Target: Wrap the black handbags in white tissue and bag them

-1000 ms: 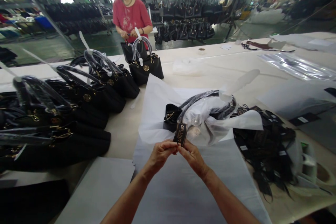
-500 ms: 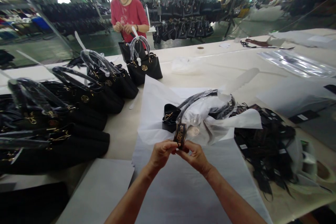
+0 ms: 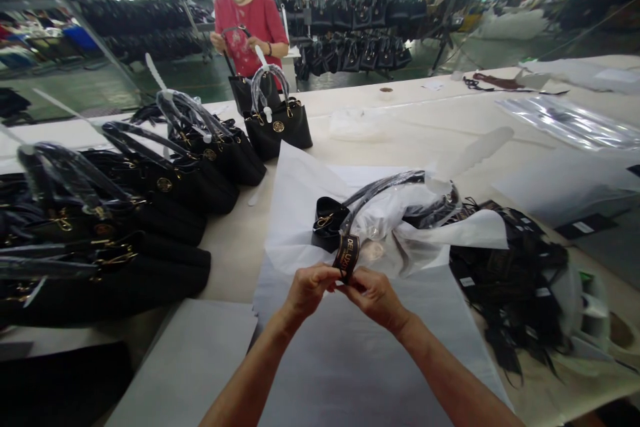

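A black tag with gold lettering [image 3: 347, 255] is pinched at its lower end between my left hand [image 3: 311, 288] and my right hand [image 3: 376, 297], whose fingertips nearly meet. Just beyond it lies a black handbag [image 3: 329, 223] with a gold clasp, partly wrapped in white tissue paper [image 3: 295, 213]. Its handles [image 3: 383, 190] are covered in clear plastic. Under my forearms is a stack of pale sheets [image 3: 370, 353].
Several black handbags [image 3: 185, 183] stand at the left. A heap of black tags [image 3: 515, 273] lies at the right, beside a white holder [image 3: 593, 310]. Clear plastic bags [image 3: 565, 121] lie at the back right. Across the table, a person in red [image 3: 250, 20] handles a bag.
The person across the table has raised a bag's handle. The view has shifted slightly; my hands keep their grip on the tag, which tilts a little more to the right.
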Action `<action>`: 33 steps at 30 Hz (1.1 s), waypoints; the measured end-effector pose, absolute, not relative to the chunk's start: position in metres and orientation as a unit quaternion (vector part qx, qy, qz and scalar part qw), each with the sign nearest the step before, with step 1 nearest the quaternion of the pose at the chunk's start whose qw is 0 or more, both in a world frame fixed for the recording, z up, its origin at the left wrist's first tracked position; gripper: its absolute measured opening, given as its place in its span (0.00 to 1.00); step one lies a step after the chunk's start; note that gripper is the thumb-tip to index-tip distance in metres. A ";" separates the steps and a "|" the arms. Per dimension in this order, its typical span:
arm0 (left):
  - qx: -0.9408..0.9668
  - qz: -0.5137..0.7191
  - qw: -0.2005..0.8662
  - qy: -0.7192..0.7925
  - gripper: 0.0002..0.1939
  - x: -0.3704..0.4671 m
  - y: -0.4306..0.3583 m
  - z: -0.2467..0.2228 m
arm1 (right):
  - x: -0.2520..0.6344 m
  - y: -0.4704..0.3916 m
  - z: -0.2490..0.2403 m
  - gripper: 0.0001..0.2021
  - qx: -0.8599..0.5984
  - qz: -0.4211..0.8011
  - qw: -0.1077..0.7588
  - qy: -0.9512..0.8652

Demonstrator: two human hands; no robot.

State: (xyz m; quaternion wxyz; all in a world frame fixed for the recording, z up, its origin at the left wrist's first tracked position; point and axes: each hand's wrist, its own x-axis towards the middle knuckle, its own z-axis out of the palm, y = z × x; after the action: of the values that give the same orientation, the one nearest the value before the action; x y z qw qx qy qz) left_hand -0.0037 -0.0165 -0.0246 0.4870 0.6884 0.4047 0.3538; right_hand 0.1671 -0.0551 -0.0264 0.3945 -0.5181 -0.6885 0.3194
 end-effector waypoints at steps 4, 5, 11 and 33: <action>0.707 0.340 0.466 0.409 0.12 -0.002 -0.016 -0.027 | 0.168 -0.055 -0.027 0.08 -0.518 0.327 0.399 -0.682; 0.712 0.336 0.462 0.408 0.12 -0.002 -0.016 -0.028 | 0.169 -0.054 -0.028 0.09 -0.518 0.334 0.401 -0.678; 0.750 0.326 0.416 0.398 0.17 0.001 -0.015 -0.026 | 0.170 -0.050 -0.036 0.12 -0.521 0.402 0.416 -0.628; 0.329 0.384 0.665 0.549 0.19 -0.046 -0.137 -0.035 | 0.169 -0.026 -0.023 0.12 -0.529 0.479 0.528 -0.460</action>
State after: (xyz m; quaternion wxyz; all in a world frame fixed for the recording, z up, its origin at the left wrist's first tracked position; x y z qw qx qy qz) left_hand -0.0464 -0.1370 -0.0348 0.6654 0.3289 0.5494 0.3836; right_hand 0.1692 -0.0258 -0.0230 0.5283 -0.5289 -0.4601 0.4791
